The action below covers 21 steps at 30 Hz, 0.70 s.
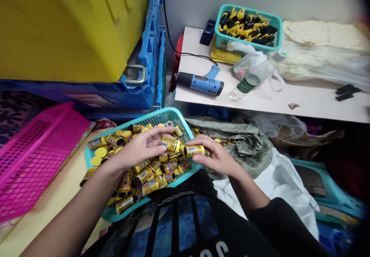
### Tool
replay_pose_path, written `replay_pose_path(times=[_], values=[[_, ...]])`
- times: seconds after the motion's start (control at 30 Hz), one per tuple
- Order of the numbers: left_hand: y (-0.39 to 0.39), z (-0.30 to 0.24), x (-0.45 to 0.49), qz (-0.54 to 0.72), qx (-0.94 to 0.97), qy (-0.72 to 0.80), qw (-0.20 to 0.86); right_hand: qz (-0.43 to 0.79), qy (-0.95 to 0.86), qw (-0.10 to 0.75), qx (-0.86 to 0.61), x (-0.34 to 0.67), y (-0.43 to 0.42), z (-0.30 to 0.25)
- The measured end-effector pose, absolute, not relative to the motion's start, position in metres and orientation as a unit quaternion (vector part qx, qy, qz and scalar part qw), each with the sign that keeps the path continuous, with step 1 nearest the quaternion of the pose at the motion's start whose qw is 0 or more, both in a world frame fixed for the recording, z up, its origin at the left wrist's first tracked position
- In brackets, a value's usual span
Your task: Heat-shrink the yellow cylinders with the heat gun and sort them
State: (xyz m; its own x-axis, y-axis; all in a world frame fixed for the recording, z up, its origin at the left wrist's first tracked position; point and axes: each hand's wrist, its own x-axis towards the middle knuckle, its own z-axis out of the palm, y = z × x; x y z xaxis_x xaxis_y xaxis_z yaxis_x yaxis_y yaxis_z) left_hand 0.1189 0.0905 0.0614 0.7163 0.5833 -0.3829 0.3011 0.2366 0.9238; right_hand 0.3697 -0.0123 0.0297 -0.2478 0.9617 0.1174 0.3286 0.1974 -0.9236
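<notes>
A teal basket (162,115) rests on my lap, heaped with several small yellow-labelled cylinders and loose yellow caps (101,152). My left hand (141,147) hovers over the heap, its fingers pinched around one yellow cylinder (170,144). Just to the right, my right hand (218,158) grips another yellow cylinder (194,150) by its side, at the basket's right rim. The two cylinders lie end to end, almost touching.
A pink basket (31,153) leans at the left under yellow (66,26) and blue crates (144,76). On the white table (289,99) sit a blue heat gun (202,83), a plastic bottle (254,78) and a second teal basket (248,27) of black-and-yellow parts. Crumpled cloth (245,141) lies beside my right hand.
</notes>
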Motion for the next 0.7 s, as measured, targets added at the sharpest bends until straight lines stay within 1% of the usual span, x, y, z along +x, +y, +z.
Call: replay_pose_path(times=[0.13,0.23,0.4,0.5,0.57,0.7], values=[[0.078,0.065,0.119,0.117,0.559,0.366,0.735,0.410,-0.635,0.439,-0.486,0.361,-0.016,0.032],[0.074,0.062,0.123,0.149,0.545,0.364,0.740,0.402,-0.608,0.489,-0.479,0.356,-0.015,0.032],[0.070,0.061,0.125,0.223,0.547,0.356,0.724,0.329,-0.630,0.542,-0.449,0.353,-0.015,0.029],[0.066,0.067,0.124,0.227,0.553,0.365,0.714,0.276,-0.647,0.559,-0.439,0.352,-0.015,0.025],[0.063,0.072,0.121,0.226,0.579,0.381,0.684,0.254,-0.650,0.567,-0.437,0.351,-0.015,0.024],[0.060,0.077,0.124,0.256,0.624,0.375,0.636,0.203,-0.672,0.559,-0.441,0.352,-0.014,0.028]])
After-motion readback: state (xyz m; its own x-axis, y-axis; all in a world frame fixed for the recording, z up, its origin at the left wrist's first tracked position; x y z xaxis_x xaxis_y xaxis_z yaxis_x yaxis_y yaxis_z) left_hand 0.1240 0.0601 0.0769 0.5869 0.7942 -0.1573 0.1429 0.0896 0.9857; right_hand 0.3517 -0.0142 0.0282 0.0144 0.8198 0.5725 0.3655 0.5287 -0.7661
